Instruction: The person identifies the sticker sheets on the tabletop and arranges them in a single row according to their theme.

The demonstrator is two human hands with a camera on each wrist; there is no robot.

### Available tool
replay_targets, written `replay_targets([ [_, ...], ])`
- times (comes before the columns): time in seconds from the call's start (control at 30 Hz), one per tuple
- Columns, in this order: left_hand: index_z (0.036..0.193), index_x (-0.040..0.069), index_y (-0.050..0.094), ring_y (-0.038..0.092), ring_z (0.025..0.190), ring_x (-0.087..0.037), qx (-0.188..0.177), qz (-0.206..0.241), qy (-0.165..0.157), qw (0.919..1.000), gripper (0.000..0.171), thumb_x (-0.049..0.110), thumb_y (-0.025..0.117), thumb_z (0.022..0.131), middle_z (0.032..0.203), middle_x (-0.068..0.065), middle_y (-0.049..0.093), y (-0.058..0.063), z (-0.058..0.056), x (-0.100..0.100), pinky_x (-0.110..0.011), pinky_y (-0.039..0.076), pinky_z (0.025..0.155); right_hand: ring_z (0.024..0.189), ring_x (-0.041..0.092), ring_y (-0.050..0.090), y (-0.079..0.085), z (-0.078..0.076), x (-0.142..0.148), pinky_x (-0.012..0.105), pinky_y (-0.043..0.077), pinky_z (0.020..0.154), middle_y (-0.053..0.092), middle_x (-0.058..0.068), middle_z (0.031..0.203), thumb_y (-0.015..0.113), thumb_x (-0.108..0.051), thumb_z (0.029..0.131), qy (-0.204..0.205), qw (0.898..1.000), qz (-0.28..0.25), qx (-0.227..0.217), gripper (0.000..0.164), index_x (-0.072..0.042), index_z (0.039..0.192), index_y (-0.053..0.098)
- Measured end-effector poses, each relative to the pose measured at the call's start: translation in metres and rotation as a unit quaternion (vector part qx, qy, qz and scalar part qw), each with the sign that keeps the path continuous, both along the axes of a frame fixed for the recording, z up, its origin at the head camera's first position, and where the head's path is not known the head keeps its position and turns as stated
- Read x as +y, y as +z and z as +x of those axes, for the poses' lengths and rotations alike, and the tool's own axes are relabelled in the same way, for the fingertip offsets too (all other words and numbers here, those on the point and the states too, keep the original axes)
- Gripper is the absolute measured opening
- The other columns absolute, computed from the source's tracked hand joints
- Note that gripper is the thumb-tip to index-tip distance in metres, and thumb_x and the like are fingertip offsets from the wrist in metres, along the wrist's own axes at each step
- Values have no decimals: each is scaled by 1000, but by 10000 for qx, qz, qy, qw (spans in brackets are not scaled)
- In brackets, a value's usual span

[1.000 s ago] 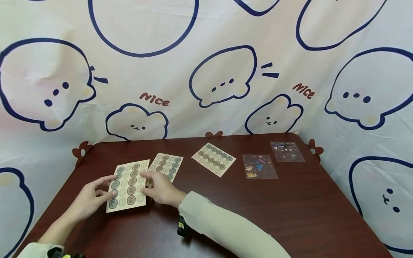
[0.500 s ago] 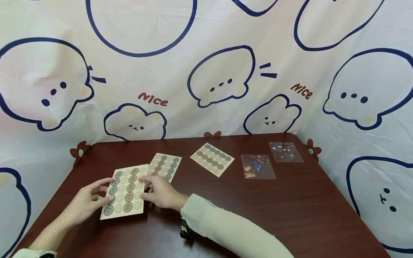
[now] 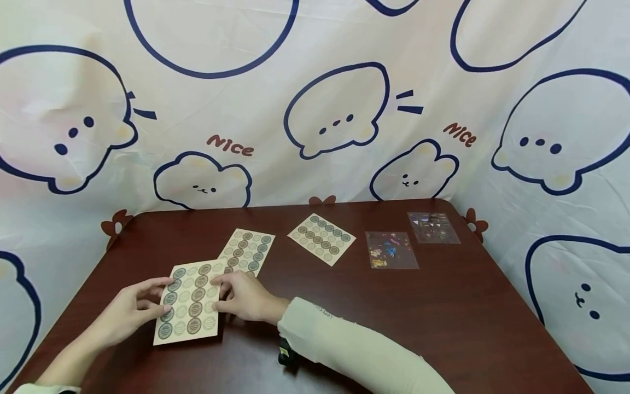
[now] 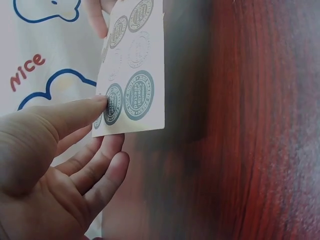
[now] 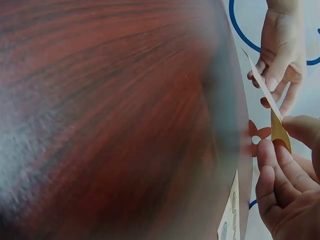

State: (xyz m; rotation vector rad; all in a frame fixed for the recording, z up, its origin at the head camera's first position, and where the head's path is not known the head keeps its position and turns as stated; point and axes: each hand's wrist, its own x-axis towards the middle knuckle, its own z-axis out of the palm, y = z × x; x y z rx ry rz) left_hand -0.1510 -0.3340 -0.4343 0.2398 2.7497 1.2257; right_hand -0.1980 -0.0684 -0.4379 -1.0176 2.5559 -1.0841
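Observation:
A cream sticker sheet (image 3: 189,301) printed with rows of round seal stickers is held up off the table, its face tilted toward me. My left hand (image 3: 133,312) pinches its left edge, thumb on the printed face and fingers behind, as the left wrist view shows with the sheet (image 4: 132,70) close up. The right edge is pinched by my right hand (image 3: 248,298) between thumb and fingers; in the right wrist view this sheet (image 5: 267,92) appears nearly edge-on. Just behind it a second sticker sheet (image 3: 251,249) lies on the table, partly covered by the held sheet and right hand.
A third sticker sheet (image 3: 321,239) lies farther back near the middle. To its right are two clear sheets, one with small colourful stickers (image 3: 392,250) and one with darker shiny pieces (image 3: 434,227). A printed cloth (image 3: 334,104) hangs behind the brown table (image 3: 418,323).
Both hands have brought the held sheet slightly lower and nearer to me, keeping their grip at its two sides. The sheets on the table stay in place.

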Motion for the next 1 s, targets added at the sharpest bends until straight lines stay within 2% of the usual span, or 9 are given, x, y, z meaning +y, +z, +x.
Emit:
replay_targets([
  [0.4,141,-10,48,66,75,-5,-109,52,-317,9994,60,9,74,90,109,-20,64,0,5,-3,-27,56,64,60,-14,56,-6,8,1,4,46,66,73,-5,81,77,-11,87,74,9996,-177,-214,39,-6,125,67],
  [0.7,141,-13,46,67,74,-6,-331,126,-772,9964,63,11,74,90,108,-19,64,-4,8,-7,-25,54,64,52,-12,53,-10,18,5,5,45,66,70,-10,75,78,-14,87,120,9992,115,-371,39,-10,124,67],
  [0.83,140,-17,43,67,74,-7,-482,231,-952,9940,64,10,74,91,106,-18,63,-6,9,-9,-26,55,64,53,-14,51,-12,20,5,3,42,70,71,-12,74,78,-16,87,247,9991,299,-196,39,-10,123,67],
  [1.0,141,-17,41,67,74,-9,-781,272,-966,9919,66,11,74,91,105,-17,63,-7,10,-11,-27,55,65,61,-16,50,-16,21,4,1,40,73,71,-15,73,78,-20,86,337,9982,489,38,38,-12,122,68],
])
